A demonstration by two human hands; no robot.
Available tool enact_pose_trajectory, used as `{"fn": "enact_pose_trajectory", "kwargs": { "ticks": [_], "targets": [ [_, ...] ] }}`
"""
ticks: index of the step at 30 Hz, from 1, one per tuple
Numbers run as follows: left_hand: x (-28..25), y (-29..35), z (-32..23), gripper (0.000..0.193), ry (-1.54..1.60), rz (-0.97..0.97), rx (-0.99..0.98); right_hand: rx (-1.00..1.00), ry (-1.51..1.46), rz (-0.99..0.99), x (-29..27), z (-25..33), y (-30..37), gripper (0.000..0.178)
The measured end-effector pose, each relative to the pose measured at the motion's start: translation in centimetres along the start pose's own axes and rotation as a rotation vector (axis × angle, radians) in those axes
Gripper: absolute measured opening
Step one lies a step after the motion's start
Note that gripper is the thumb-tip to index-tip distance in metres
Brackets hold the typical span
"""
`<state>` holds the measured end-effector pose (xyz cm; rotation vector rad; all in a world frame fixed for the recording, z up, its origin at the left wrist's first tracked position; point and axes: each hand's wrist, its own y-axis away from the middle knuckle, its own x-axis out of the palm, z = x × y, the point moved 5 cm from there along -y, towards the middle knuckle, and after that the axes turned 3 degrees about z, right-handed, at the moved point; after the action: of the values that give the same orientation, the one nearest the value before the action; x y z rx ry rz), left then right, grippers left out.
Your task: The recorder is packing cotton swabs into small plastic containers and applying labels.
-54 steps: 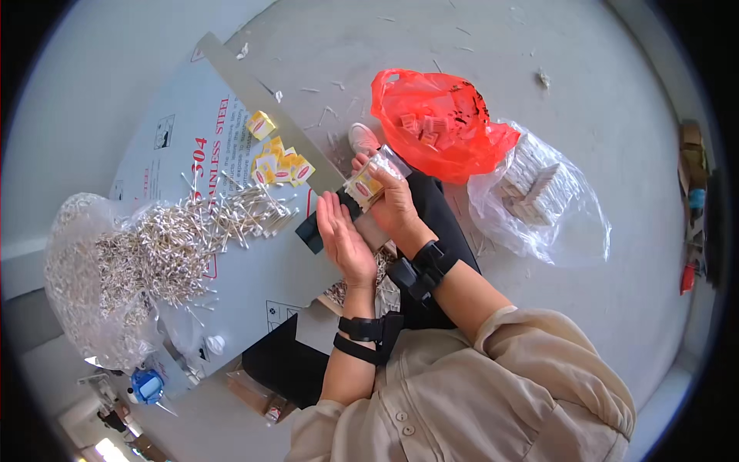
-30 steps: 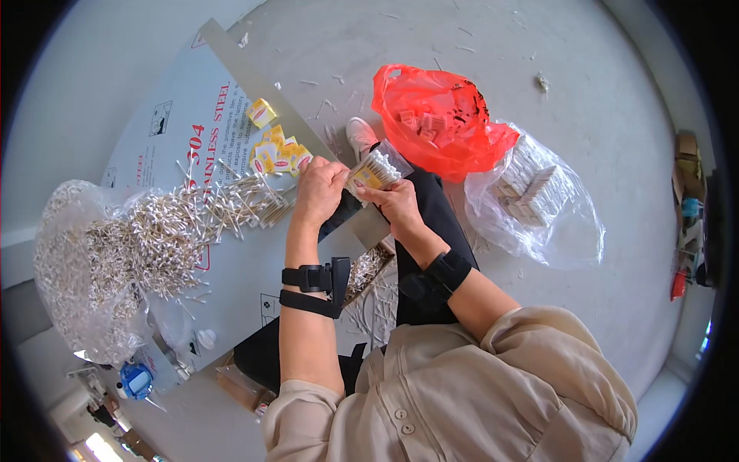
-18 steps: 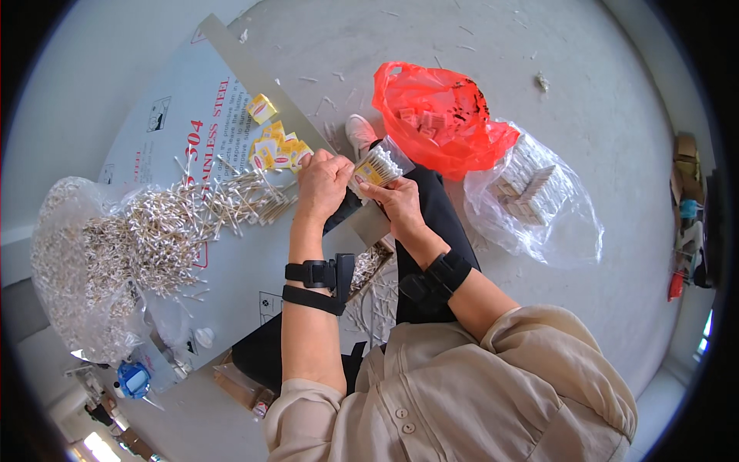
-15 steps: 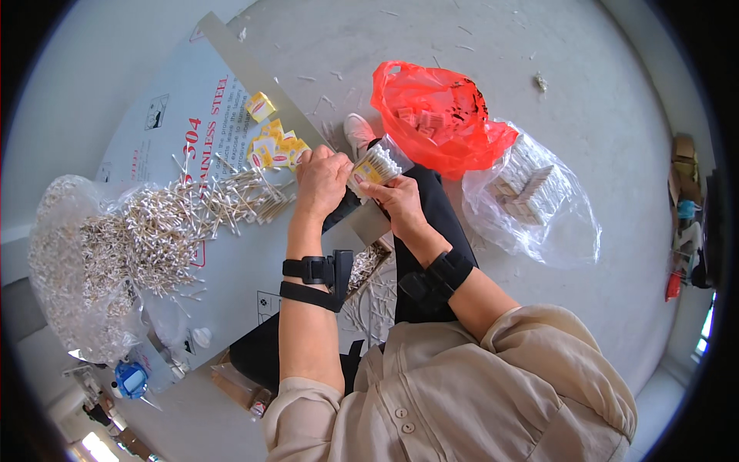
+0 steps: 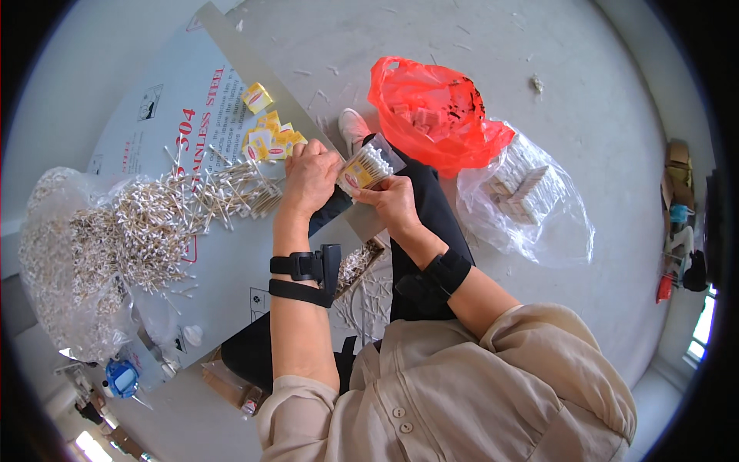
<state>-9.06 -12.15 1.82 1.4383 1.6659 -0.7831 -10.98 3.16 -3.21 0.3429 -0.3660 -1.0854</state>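
Observation:
My right hand point(image 5: 392, 204) grips a clear plastic pack of cotton swabs point(image 5: 365, 169) with a yellow-and-white label card, its thumb along the lower edge. White swab tips line the pack's side. Close to the pack's left end, my left hand point(image 5: 310, 181) is closed with curled fingers; what they pinch, if anything, is hidden. Beyond it, yellow label cards point(image 5: 271, 140) lie scattered on the table beside a small stack of yellow cards point(image 5: 256, 98). Loose cotton swabs point(image 5: 231, 192) spread over the table to the left of my left hand.
A large clear bag point(image 5: 54, 254) spills a heap of cotton swabs point(image 5: 154, 231) onto the film-covered table point(image 5: 162, 127). On the floor, right of my legs, sit an open red plastic bag point(image 5: 431, 115) and a clear bag point(image 5: 566, 231) of white packs. A box point(image 5: 362, 266) holding swabs stands below the table edge.
The pack has turned in my right hand, so more of its label and swab tips show. My left hand stays close to its left end. The whole view has shifted slightly.

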Motion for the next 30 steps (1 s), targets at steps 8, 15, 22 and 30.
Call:
{"fn": "enact_pose_trajectory", "kwargs": {
  "ticks": [8,15,22,30],
  "targets": [
    [-0.5,0.2,-0.9,0.006,-0.045,0.025,0.009,-0.018,-0.351,0.060,-2.1,0.8,-1.2,0.038],
    [-0.5,0.1,-0.5,0.005,-0.108,0.049,0.032,-0.158,-0.744,0.139,-0.3,3.5,-2.4,0.054],
    [-0.8,0.1,-0.5,0.008,-0.110,0.063,0.033,-0.070,-0.802,0.103,1.6,1.9,-2.3,0.047],
    [-1.2,0.6,-0.6,0.011,-0.052,-0.011,0.019,-0.032,-0.778,0.056,1.9,1.7,-1.8,0.039]
  ]
}}
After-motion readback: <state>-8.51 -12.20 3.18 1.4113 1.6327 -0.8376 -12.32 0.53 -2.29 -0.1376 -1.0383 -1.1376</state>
